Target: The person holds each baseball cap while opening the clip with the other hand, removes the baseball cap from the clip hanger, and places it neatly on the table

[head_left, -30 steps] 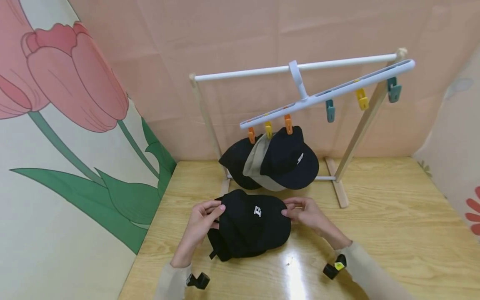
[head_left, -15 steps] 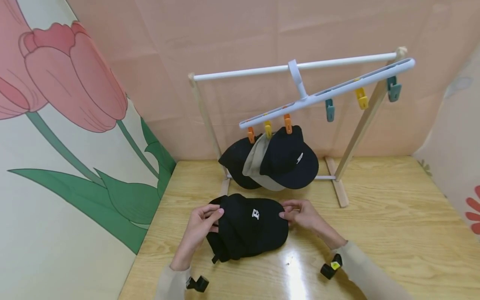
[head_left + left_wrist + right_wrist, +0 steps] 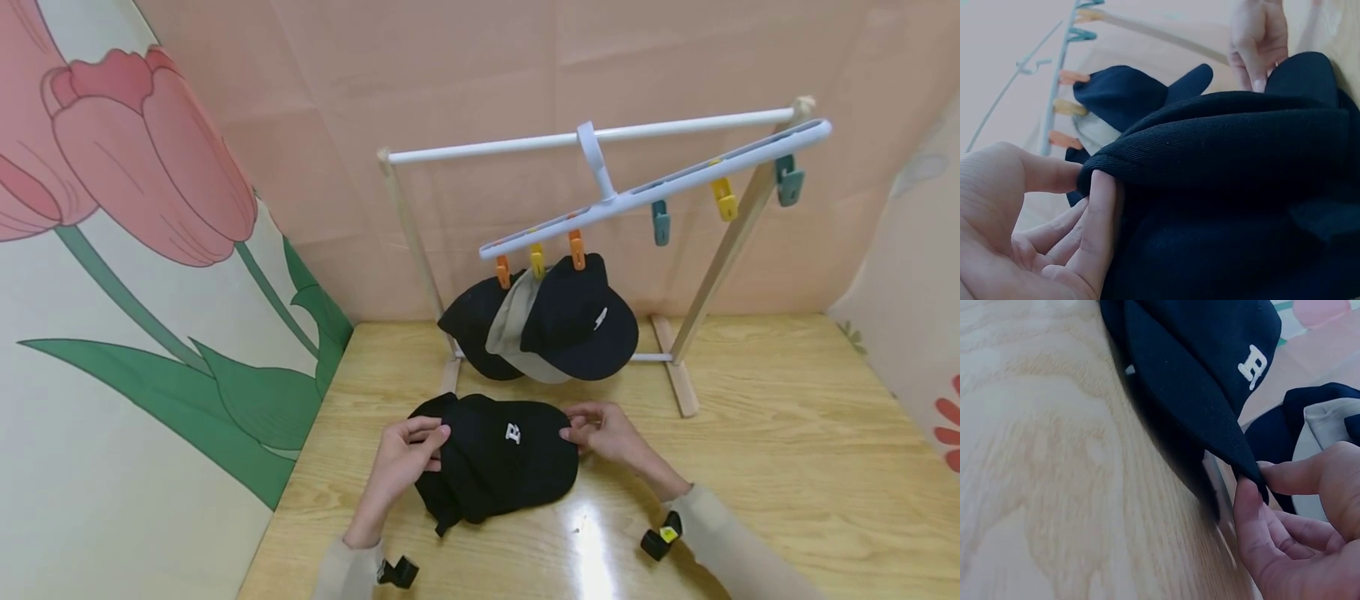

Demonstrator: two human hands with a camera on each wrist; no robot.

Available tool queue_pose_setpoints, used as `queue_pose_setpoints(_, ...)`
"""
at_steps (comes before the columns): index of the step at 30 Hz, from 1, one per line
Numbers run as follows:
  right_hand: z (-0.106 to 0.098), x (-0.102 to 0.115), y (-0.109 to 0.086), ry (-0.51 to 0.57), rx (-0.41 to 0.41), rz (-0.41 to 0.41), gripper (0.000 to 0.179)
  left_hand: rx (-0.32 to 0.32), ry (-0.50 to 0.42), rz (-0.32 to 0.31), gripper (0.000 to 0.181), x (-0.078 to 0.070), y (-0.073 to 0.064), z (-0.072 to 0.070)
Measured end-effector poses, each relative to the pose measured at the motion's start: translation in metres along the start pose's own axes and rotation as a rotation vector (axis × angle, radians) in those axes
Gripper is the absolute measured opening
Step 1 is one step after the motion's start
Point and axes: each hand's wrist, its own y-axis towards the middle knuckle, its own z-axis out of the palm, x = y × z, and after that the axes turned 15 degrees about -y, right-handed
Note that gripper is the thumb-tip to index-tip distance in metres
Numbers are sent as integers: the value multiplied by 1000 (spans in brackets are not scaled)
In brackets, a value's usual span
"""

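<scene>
A black baseball cap [image 3: 487, 467] with a white letter on its front is held low over the table, its brim toward the right. My left hand [image 3: 408, 454] pinches the edge of the crown at the left; in the left wrist view the thumb and fingers fold over the fabric [image 3: 1210, 144]. At the other end my right hand [image 3: 609, 432] pinches the brim, which the right wrist view shows between thumb and fingers [image 3: 1249, 500]. Behind it, a dark cap [image 3: 577, 321], a beige cap [image 3: 512, 321] and another black cap [image 3: 472, 321] hang by clips.
A pale clip hanger [image 3: 652, 192] hooks over the white rail [image 3: 495, 147] of a wooden-legged stand [image 3: 720, 262], its left end lower. Two teal clips and a yellow clip [image 3: 724, 200] hang on its right half. The wooden table [image 3: 810, 467] extends to the right.
The cap has lowered slightly toward the front and its rear part has spread out at the left. Both hands keep their hold, the right having shifted slightly left and down.
</scene>
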Motion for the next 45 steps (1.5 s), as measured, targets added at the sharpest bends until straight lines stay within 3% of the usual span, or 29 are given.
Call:
queue_pose_setpoints(17,3,-7,-1,-168,-70,-56,36,0,31,25,28,1,-2,3)
queue_pose_setpoints(25,-2,-8,-1,-162,-77,-107,34,3,24,26,28,1,-3,1)
queue_pose_setpoints(37,-15,4,-5,-187,-101,-150,30,71,-23,30,25,-10,-2,-7)
queue_pose_setpoints(45,-20,10,-7,-168,-103,-142,28,66,-18,55,23,-16,0,-11)
